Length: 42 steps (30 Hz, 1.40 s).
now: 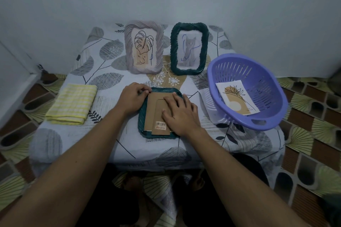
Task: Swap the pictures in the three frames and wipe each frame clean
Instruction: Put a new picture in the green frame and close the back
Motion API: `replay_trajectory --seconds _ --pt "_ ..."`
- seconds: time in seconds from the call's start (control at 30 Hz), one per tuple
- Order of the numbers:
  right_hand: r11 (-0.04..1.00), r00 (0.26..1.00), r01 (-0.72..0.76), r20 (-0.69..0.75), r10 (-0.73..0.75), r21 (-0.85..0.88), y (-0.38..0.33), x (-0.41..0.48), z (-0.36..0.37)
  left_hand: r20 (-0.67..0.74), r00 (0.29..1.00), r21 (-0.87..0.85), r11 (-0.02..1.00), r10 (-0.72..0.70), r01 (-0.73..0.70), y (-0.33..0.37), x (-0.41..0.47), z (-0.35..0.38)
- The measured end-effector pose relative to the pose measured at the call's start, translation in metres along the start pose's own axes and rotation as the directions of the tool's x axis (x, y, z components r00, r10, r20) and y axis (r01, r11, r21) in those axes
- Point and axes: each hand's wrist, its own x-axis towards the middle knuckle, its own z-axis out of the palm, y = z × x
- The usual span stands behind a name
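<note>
A dark green frame (142, 120) lies face down in the middle of the table, its brown cardboard back (153, 108) up. My left hand (132, 96) rests on its top left corner, fingertips at the backing's edge. My right hand (180, 114) lies flat on the backing, fingers spread. A grey frame (129, 49) with a leaf drawing stands at the back. Beside it stands another dark green frame (173, 49) with a cat picture. A loose plant picture (237, 98) lies in the purple basket (239, 61).
A folded yellow checked cloth (71, 104) lies at the table's left. The purple basket sits tilted at the right edge. The low table (110, 145) wears a leaf-print cover and stands against a pale wall. Patterned floor surrounds it.
</note>
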Motion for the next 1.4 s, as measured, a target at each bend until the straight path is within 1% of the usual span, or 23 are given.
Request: replay_trajectory --seconds 0.1,0.17,0.23,0.37,0.47,0.57,0.73,0.9,0.97,1.03,1.07,1.1,1.2,1.27,1.4 --pt "1.000 1.000 0.005 0.004 -0.005 0.001 0.000 0.000 0.000 -0.005 0.999 -0.113 0.993 -0.037 0.036 -0.001 -0.016 -0.004" --pt "1.000 1.000 0.005 0.006 -0.005 0.005 0.001 0.000 -0.001 0.004 0.999 -0.137 0.989 -0.053 0.053 -0.002 -0.026 -0.005" --pt "1.000 1.000 0.003 0.006 -0.003 0.006 0.000 0.000 0.000 0.029 0.999 -0.062 0.997 -0.040 0.042 -0.003 -0.036 -0.004" --pt "1.000 1.000 -0.004 0.018 0.004 0.012 0.000 0.000 -0.001 0.084 0.995 0.213 0.977 -0.050 0.031 -0.001 -0.058 0.003" --pt "1.000 1.000 -0.001 0.024 0.000 0.029 -0.001 -0.001 -0.003 0.130 0.991 0.306 0.952 -0.029 -0.012 -0.001 -0.067 0.008" --pt "0.999 1.000 -0.006 0.020 0.005 0.039 -0.001 -0.002 -0.004 0.127 0.992 0.364 0.931 -0.024 -0.025 -0.003 -0.066 0.011" --pt "0.999 0.999 -0.009 0.036 0.007 0.052 -0.001 0.003 -0.004 0.067 0.998 0.376 0.926 -0.011 -0.015 -0.004 -0.067 0.012" --pt "0.997 0.998 -0.018 0.058 0.013 0.075 0.001 0.011 -0.013 0.057 0.998 0.357 0.934 -0.011 -0.010 -0.003 -0.068 0.012" --pt "0.992 1.000 -0.018 0.028 0.014 0.129 0.004 0.015 -0.019 0.051 0.999 0.348 0.938 -0.006 -0.012 -0.003 -0.068 0.012" --pt "0.982 0.999 -0.018 -0.042 0.027 0.190 0.006 0.018 -0.022 0.042 0.999 0.342 0.940 -0.003 -0.012 -0.003 -0.068 0.011" --pt "0.980 0.996 -0.035 -0.077 0.050 0.194 0.008 0.019 -0.022 0.040 0.999 0.341 0.940 -0.004 -0.010 -0.002 -0.068 0.011" --pt "0.985 0.992 -0.062 -0.103 0.080 0.163 0.009 0.019 -0.022 0.038 0.999 0.342 0.939 -0.005 -0.009 -0.002 -0.068 0.011" --pt "0.989 0.981 -0.144 -0.130 0.142 -0.006 0.009 0.015 -0.019 0.031 1.000 0.342 0.940 -0.005 -0.006 -0.003 -0.068 0.010" --pt "0.986 0.976 -0.165 -0.152 0.158 -0.036 0.008 0.012 -0.017 0.030 1.000 0.338 0.941 -0.001 -0.009 -0.003 -0.068 0.011" --pt "0.981 0.968 -0.191 -0.171 0.184 -0.029 0.006 0.013 -0.014 0.032 0.999 0.338 0.941 0.002 -0.012 -0.003 -0.068 0.011"
